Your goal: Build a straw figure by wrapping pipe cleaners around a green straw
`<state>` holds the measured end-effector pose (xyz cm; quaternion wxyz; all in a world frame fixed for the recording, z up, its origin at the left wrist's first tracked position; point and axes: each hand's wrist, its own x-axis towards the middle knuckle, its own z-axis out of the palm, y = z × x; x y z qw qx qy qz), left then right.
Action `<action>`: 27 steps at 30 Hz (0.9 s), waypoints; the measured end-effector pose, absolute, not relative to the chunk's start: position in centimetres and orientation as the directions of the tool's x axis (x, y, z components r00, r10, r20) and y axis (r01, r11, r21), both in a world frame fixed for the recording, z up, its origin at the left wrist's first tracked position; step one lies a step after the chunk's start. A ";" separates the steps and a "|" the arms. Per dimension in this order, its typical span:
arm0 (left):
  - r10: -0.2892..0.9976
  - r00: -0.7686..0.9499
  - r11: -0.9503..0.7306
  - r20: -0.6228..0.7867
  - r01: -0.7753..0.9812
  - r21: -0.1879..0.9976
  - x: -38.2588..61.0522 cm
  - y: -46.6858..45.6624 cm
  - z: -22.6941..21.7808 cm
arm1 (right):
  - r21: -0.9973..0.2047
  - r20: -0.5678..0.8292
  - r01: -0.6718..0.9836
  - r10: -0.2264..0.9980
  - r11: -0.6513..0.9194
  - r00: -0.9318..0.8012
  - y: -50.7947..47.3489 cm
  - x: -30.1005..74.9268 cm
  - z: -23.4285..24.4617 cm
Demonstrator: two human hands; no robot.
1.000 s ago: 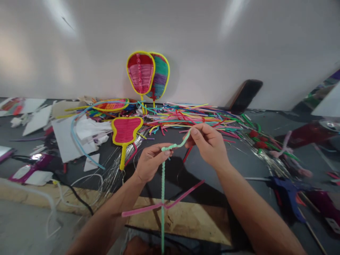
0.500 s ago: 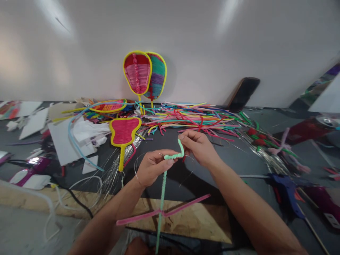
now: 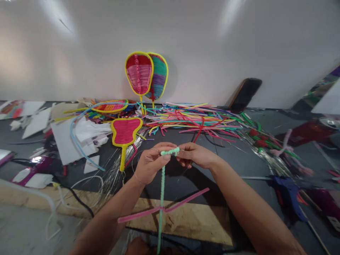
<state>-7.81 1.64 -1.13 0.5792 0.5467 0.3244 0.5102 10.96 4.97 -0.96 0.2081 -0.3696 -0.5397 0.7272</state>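
My left hand point(image 3: 151, 163) pinches the top of a twisted mint-green pipe cleaner stem point(image 3: 161, 198) that hangs down toward me. My right hand point(image 3: 195, 156) is closed on the short free end of the same green pipe cleaner, close beside the left fingertips. A pink pipe cleaner point(image 3: 164, 209) crosses the green stem lower down, sticking out to both sides. Both hands hover above the dark table point(image 3: 239, 159).
A heap of coloured pipe cleaners point(image 3: 196, 120) lies behind my hands. A pink fan with yellow rim point(image 3: 125, 132) lies flat at left; two woven fans point(image 3: 146, 76) lean on the wall. White paper scraps point(image 3: 66, 136), a dark phone point(image 3: 244, 94), a blue glue gun point(image 3: 288, 189) at right.
My right hand has moved down and left, bringing the green free end in until it sits short and bunched beside my left fingertips. My left hand has stayed nearly in place.
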 end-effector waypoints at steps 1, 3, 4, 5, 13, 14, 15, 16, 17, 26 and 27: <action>0.947 0.277 -0.098 0.165 -0.240 0.966 -7.8 1.6 -1.2 | -0.937 -0.313 0.098 0.680 -0.336 -0.663 5.0 11.1 -1.0; 0.949 0.290 -0.051 0.125 -0.250 0.967 -7.8 1.6 -1.3 | -0.933 -0.316 0.106 0.641 -0.344 -0.700 4.9 11.2 -1.2; 0.951 0.292 -0.029 0.105 -0.253 0.967 -7.8 1.6 -1.4 | -0.932 -0.317 0.110 0.624 -0.346 -0.714 4.9 11.2 -1.2; 0.953 0.291 -0.009 0.086 -0.258 0.966 -7.8 1.6 -1.4 | -0.932 -0.315 0.113 0.613 -0.345 -0.724 4.9 11.1 -1.3; 0.983 0.183 0.046 0.033 -0.413 0.909 -7.3 1.7 -1.1 | -0.988 -0.027 0.153 0.940 0.027 -0.340 5.5 11.9 -0.1; 0.986 0.162 0.043 0.030 -0.429 0.902 -7.2 1.8 -1.1 | -0.971 0.095 0.196 0.975 0.135 -0.200 5.4 12.2 0.6; 0.990 0.141 0.040 0.025 -0.440 0.897 -7.2 1.9 -1.1 | -0.936 0.221 0.260 0.970 0.239 -0.098 5.1 12.4 1.3; 0.993 0.121 0.039 0.017 -0.446 0.894 -7.2 2.0 -1.2 | -0.885 0.347 0.306 0.936 0.350 -0.065 4.6 12.6 2.1; 0.995 0.101 0.043 0.003 -0.449 0.893 -7.2 2.0 -1.3 | -0.804 0.464 0.370 0.880 0.466 -0.102 4.0 12.5 2.8; 0.999 0.033 0.033 -0.020 -0.459 0.888 -7.1 2.1 -1.3 | -0.141 0.421 0.775 0.746 0.615 -0.516 0.9 9.2 2.9; 0.998 0.059 0.035 -0.009 -0.453 0.891 -7.3 2.1 -1.3 | -0.143 0.423 0.781 0.751 0.608 -0.507 0.9 9.1 2.7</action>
